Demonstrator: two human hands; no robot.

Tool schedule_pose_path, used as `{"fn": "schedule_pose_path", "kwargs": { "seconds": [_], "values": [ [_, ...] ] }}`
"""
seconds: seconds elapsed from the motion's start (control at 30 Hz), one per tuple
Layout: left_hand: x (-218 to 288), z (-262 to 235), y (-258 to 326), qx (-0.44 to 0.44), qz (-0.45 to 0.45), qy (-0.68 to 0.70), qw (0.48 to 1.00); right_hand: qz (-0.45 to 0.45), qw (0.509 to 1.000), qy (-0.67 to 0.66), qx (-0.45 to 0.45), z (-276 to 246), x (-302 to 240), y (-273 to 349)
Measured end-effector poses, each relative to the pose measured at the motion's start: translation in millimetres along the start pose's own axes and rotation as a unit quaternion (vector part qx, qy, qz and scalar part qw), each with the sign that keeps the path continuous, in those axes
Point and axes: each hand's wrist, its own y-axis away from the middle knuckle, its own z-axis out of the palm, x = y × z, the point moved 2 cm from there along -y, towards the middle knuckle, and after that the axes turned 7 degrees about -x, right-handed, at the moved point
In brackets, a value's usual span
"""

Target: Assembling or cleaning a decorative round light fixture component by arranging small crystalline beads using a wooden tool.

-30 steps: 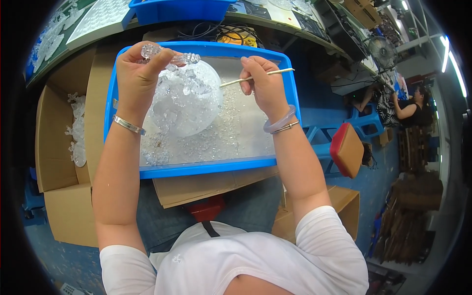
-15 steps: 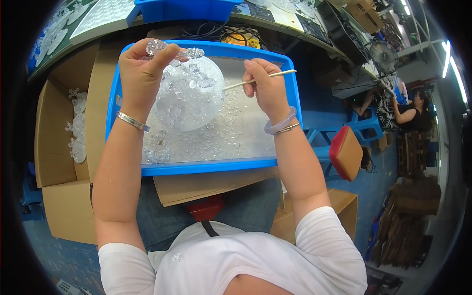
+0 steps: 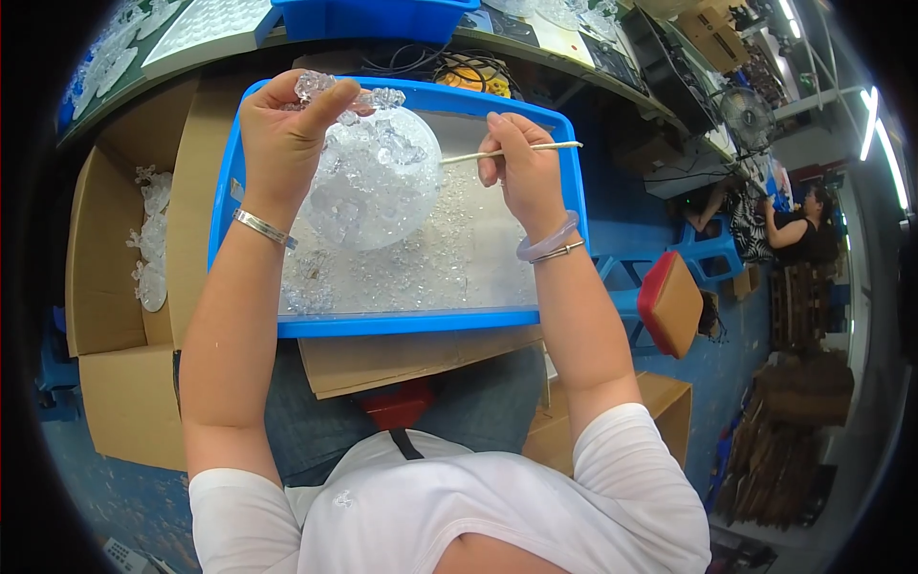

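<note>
My left hand (image 3: 284,143), at the upper left of the blue tray (image 3: 411,326), is closed on a clear, lumpy crystal-like piece (image 3: 314,84). Part of that piece lies behind my fingers. Just below it is a round translucent disc (image 3: 378,225) with clear faceted lumps on its face. Whether the held piece is joined to the disc, I cannot tell. Over the tray's right side, my right hand (image 3: 524,167) pinches a thin pale stick (image 3: 557,145). The stick's left end points at the disc's right edge. Small clear bits (image 3: 411,277) lie scattered on the tray floor.
At my left an open cardboard box (image 3: 120,287) holds several clear pieces (image 3: 153,239). Beyond the tray are black cables (image 3: 406,62), a blue bin (image 3: 373,21) and a workbench. Blue stools, a red-edged seat (image 3: 669,304) and a seated person (image 3: 803,230) are at right.
The held piece and the disc have shifted slightly up and right with my left hand. The stick has tilted flatter in my right hand, which barely moved. Both grips stay closed.
</note>
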Motion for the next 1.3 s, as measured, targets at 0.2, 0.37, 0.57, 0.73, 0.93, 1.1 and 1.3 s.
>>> {"fn": "schedule_pose_path", "kwargs": {
  "seconds": [0.2,0.37,0.57,0.73,0.93,1.1,1.3],
  "values": [
    [-2,-2,-2,0.073,0.021,0.015,0.997,0.014,0.999,0.020,-0.038,-2,-1,2],
    [-4,-7,-3,0.141,0.033,0.014,0.989,-0.044,0.999,-0.022,0.004,3,-2,2],
    [-8,-11,-3,0.140,0.028,-0.007,0.990,-0.049,0.998,-0.032,0.006,5,-2,2],
    [-7,-8,-3,0.144,0.043,-0.009,0.989,-0.049,0.999,-0.007,0.001,7,-3,4],
    [-8,-11,-2,0.148,0.037,-0.031,0.988,-0.014,0.998,0.043,-0.051,13,-4,8],
    [-5,-6,-1,0.112,0.046,-0.030,0.992,-0.057,0.998,0.027,0.011,8,-4,4],
    [-5,-7,0,0.116,0.042,-0.041,0.991,-0.005,0.995,0.082,-0.058,15,-3,9]
  ]
}}
